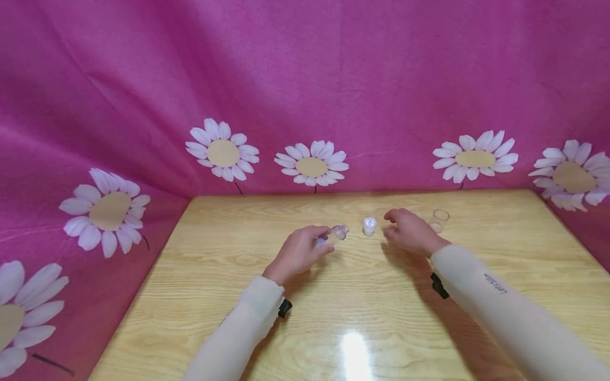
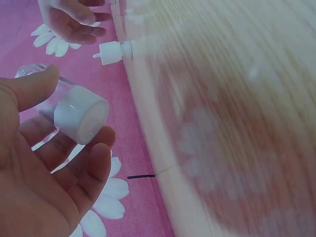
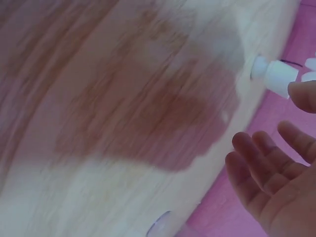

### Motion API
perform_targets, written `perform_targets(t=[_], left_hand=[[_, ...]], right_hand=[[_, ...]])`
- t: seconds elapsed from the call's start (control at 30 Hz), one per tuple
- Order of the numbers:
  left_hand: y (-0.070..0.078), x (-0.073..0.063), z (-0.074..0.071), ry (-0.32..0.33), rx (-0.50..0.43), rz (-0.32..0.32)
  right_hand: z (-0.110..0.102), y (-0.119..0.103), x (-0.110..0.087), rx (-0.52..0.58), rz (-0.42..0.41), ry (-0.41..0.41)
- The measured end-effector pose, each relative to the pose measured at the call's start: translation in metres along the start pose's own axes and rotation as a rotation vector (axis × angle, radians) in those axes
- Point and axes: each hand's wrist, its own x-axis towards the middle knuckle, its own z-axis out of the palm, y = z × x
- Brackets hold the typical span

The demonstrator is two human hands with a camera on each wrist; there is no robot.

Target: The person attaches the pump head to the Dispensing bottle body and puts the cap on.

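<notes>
We see a pink cloth [image 1: 305, 79] printed with white daisies hanging behind and to both sides of our hands. Under the hands lies the wooden desk [image 1: 362, 296], pale and glossy, with a glare spot near our forearms.

Our left hand [image 1: 299, 251] hovers just above the desk with its fingers and thumb curled round a small clear bottle [image 2: 59, 106]; the left wrist view shows the bottle's white cap [image 2: 81, 118] resting against the fingertips. Our right hand [image 1: 409, 231] is held just off the desk with the fingers relaxed and loosely spread, holding nothing.

A clear cup [image 1: 439, 220] stands on the desk just beyond the right hand, on its outer side. Between the two hands, slightly ahead of them, a small white pump top [image 1: 369, 225] stands apart from both.
</notes>
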Motion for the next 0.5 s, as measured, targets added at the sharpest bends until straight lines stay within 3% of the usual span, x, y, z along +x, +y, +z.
perform_targets(t=[0.3,0.5], left_hand=[[0.003,0.002,0.001,-0.001,-0.008,0.000],[0.004,0.003,0.003,-0.002,-0.019,0.020]], right_hand=[[0.002,-0.001,0.015,0.115,0.044,-0.006],[0.008,-0.004,0.019,0.123,0.063,-0.021]])
